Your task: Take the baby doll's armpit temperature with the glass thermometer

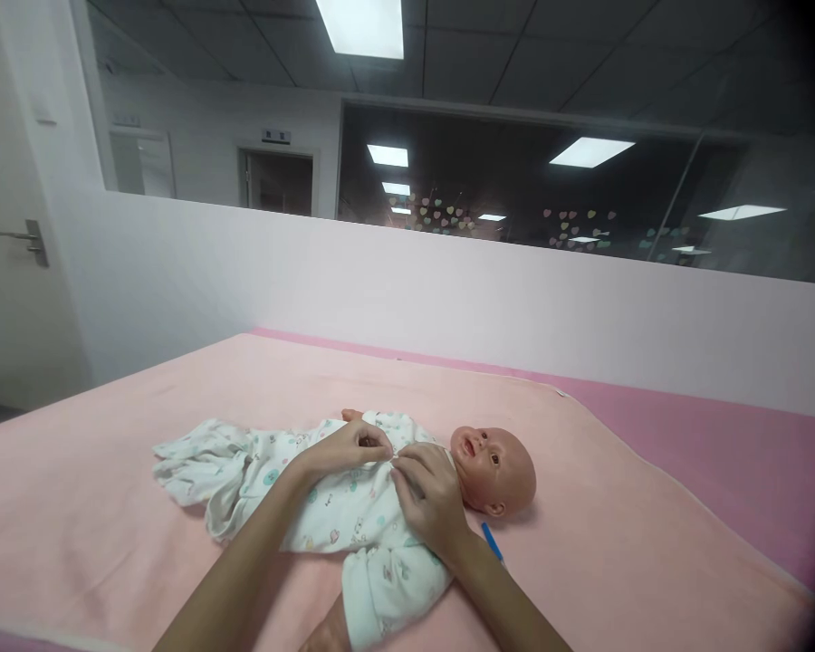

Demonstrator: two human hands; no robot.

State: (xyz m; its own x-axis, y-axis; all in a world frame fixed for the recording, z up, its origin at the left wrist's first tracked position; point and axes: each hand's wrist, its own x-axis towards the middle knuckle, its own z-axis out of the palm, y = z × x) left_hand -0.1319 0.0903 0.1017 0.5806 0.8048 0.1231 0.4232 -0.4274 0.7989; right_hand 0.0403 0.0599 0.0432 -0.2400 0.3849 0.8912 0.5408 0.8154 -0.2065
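A baby doll lies on its back across the pink cover, its bald head to the right. It wears a white baby romper with small coloured prints, and the empty-looking legs bunch up at the left. At the chest, my left hand pinches the romper's front with thumb and forefinger. Close against it, my right hand is closed on the same cloth just below the doll's neck. The fingertips nearly meet; any fastener between them is too small to make out. One doll arm sticks out of the near sleeve.
A thin blue strip lies near the doll's head, partly behind my right forearm. The pink cover spreads over a surface with a darker pink edge. Behind stands a white wall below a window; a door handle is at left.
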